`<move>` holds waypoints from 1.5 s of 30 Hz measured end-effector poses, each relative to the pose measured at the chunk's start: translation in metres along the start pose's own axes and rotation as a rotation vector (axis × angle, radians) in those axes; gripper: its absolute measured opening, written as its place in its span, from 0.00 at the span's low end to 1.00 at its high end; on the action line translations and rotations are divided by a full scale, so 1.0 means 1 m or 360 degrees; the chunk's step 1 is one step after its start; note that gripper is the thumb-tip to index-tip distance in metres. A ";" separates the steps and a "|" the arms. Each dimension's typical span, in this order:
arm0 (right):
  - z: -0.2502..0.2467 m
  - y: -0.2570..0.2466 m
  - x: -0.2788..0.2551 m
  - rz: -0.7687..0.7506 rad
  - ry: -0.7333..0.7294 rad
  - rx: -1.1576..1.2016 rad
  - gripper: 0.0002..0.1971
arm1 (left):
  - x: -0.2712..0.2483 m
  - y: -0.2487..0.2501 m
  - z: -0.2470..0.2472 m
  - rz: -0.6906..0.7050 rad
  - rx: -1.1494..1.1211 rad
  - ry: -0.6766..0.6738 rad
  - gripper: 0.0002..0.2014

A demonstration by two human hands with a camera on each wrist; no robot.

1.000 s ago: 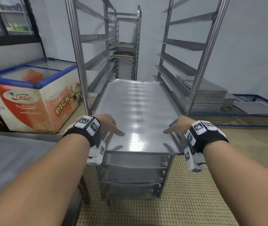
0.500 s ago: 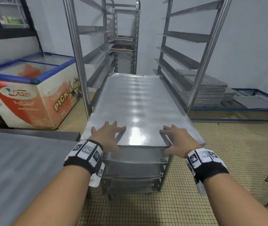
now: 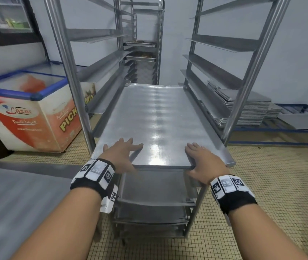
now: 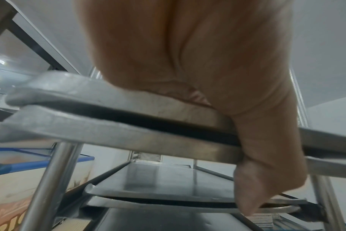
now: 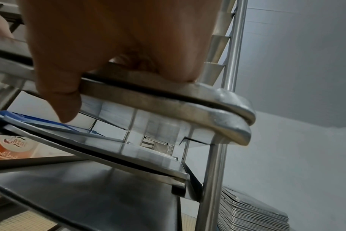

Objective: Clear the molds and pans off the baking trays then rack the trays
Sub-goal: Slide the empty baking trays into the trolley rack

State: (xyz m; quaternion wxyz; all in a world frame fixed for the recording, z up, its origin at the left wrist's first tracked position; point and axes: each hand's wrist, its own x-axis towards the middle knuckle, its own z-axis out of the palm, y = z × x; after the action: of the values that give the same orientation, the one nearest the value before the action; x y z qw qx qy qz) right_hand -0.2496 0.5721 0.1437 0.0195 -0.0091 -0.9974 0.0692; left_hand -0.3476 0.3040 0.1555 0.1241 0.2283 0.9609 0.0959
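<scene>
A bare steel baking tray lies on the runners of the tall steel rack, its near end sticking out past the front posts. My left hand rests flat on the tray's near left edge, fingers spread and straight. My right hand lies flat on the near right edge. In the left wrist view the palm sits on the tray's rim, with a second tray's rim directly beneath and the thumb hanging down in front of both. The right wrist view shows the same pair of rims under my right hand.
More trays sit on lower runners. An orange and blue chest freezer stands left of the rack. A stack of trays lies on the floor at right. A second rack stands behind. A steel table is at my near left.
Both hands moved from the tray's side edges back to its near edge and now lie flat on top. The tray looks a little deeper in the rack.
</scene>
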 end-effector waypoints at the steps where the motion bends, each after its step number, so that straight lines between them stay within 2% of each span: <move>1: 0.001 0.004 0.009 -0.0010 0.0000 -0.0007 0.36 | 0.007 0.000 -0.003 -0.0005 -0.0006 0.0000 0.51; 6: 0.004 0.018 0.049 -0.0052 -0.0002 -0.0011 0.36 | 0.040 -0.004 -0.015 -0.0048 -0.0028 0.0021 0.51; 10: 0.002 0.024 0.077 -0.0090 0.0045 -0.0030 0.25 | 0.066 -0.007 -0.027 -0.0064 -0.0019 0.0013 0.50; 15: -0.002 0.030 0.109 -0.0096 -0.0018 -0.0042 0.28 | 0.098 -0.013 -0.037 -0.0074 -0.0025 0.0003 0.51; 21: 0.002 0.039 0.138 -0.0069 0.0034 -0.0040 0.15 | 0.126 -0.016 -0.044 -0.0081 -0.0004 0.0013 0.49; 27: 0.003 0.045 0.153 -0.0069 0.0080 -0.0036 0.15 | 0.145 -0.021 -0.046 -0.0069 0.0040 0.0028 0.49; 32: 0.002 0.041 0.153 -0.0144 0.0117 -0.0197 0.20 | 0.150 -0.022 -0.046 -0.0054 0.0119 0.0003 0.49; 35: 0.003 0.037 0.147 -0.0131 0.0179 -0.0328 0.23 | 0.142 -0.019 -0.039 -0.0033 0.0329 0.0125 0.44; 38: 0.004 0.031 0.138 -0.0089 0.0214 -0.0358 0.24 | 0.121 -0.017 -0.021 -0.0002 0.0511 0.0385 0.36; 43: 0.009 0.019 0.107 -0.0032 0.0330 -0.0294 0.25 | 0.076 -0.027 0.016 -0.0013 0.0370 0.0672 0.39; 45: 0.010 0.011 0.093 -0.0015 0.0354 -0.0260 0.28 | 0.056 -0.032 0.022 0.0026 0.0279 0.0696 0.39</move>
State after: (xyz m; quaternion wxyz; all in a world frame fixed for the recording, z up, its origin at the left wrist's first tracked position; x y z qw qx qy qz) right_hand -0.3431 0.5836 0.1360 0.1295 -0.0137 -0.9914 -0.0138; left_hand -0.4027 0.3044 0.1156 -0.1081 0.2198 0.9677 0.0603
